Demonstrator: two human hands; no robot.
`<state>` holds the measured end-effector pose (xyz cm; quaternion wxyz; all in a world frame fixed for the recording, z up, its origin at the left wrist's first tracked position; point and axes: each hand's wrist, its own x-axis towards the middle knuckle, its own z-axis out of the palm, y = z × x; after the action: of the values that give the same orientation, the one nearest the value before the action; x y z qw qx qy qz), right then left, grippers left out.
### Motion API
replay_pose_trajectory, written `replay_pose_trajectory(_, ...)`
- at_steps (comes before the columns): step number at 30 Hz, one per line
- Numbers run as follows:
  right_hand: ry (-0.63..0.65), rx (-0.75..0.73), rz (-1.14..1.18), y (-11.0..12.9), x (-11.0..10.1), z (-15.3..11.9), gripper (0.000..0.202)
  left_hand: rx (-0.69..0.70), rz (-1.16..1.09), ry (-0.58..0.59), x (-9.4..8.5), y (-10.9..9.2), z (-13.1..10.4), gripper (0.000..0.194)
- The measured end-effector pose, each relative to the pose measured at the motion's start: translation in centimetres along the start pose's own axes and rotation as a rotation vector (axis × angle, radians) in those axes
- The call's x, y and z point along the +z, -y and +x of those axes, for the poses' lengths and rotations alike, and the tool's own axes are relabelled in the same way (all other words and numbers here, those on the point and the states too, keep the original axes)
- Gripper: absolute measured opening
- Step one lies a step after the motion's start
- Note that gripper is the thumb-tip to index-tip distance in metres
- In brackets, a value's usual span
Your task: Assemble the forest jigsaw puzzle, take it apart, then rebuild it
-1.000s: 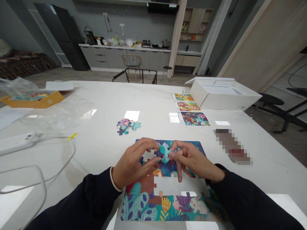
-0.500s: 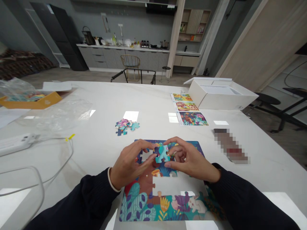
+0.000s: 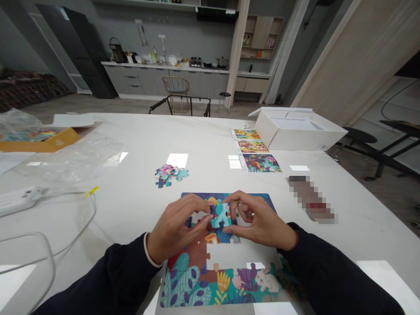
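Observation:
A teal puzzle piece [image 3: 222, 215] is held between my two hands over the upper middle of a partly assembled jigsaw [image 3: 193, 280]. My left hand [image 3: 180, 224] pinches its left edge with thumb and fingertips. On its right edge are the thumb and index finger of my right hand [image 3: 259, 218], the other fingers curled. White table shows through a wide gap in the jigsaw below my hands. Beyond the jigsaw, to the left, lies a small pile of loose pieces [image 3: 169, 174].
Picture cards [image 3: 260, 162] lie beside an open white box [image 3: 298, 131] at the back right. A pixelated flat object [image 3: 311, 201] is on the right. At left are a yellow box [image 3: 55, 142], clear plastic wrap [image 3: 82, 159] and a white power strip [image 3: 19, 200] with cables.
The view has shifted slightly. Both hands keep the teal piece between them, and its position over the jigsaw has changed only a little.

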<state>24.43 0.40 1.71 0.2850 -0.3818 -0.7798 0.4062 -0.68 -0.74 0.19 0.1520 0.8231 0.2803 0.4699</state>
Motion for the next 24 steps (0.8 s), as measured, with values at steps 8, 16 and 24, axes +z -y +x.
replay_pose_trajectory(8, -0.022, -0.008, 0.0, -0.4, -0.2, -0.1, 0.049, 0.011, -0.022, 0.03, -0.5, -0.6, 0.4, 0.037)
replay_pose_trajectory(16, 0.003, -0.004, -0.002, -0.3, -0.3, -0.1, 0.053, -0.025, -0.014, 0.108, -0.1, -0.4, 0.0, 0.029)
replay_pose_trajectory(24, -0.186, 0.195, -0.383, -1.1, -7.1, -1.8, 0.025, -0.102, 0.053, 0.181, -0.3, 0.4, -0.1, 0.016)
